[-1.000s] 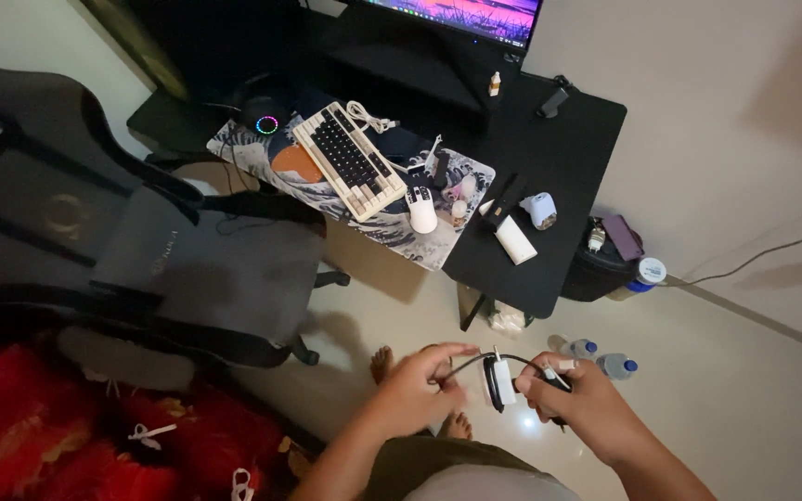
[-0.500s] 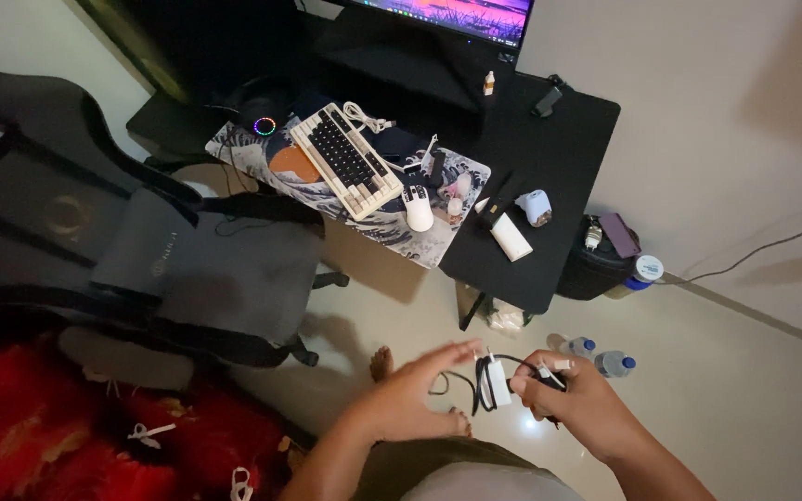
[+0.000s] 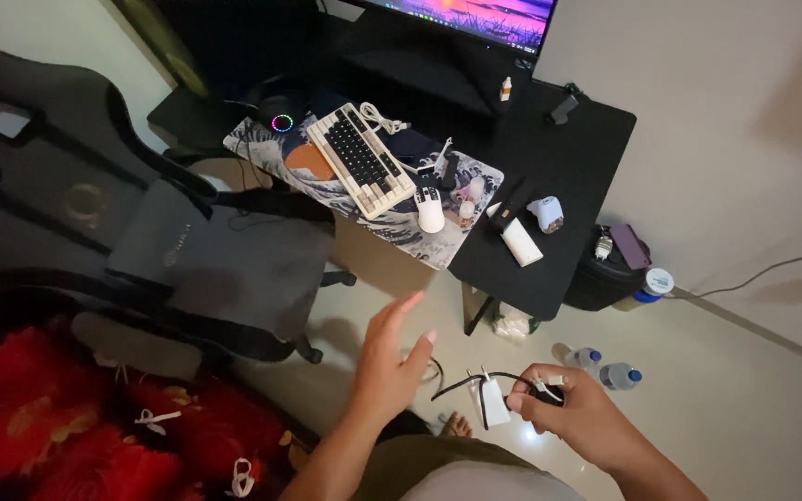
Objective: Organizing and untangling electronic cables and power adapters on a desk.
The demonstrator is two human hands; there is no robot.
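Right hand, lower right of frame: grip closed round a black cable, with a white charger hanging at its left edge, just beside the thumb. Cable loops out leftward from the fist, toward the left hand.

Left hand, lower centre: fingers spread, palm open, grip empty; apart from the charger, touching nothing.

Both hands are over the pale floor. Two bottles lie on the floor just above the right hand.

Black worktop, upper centre: keyboard on a patterned mat, white mouse beside it. Grey chair at left. Red blanket in lower left.
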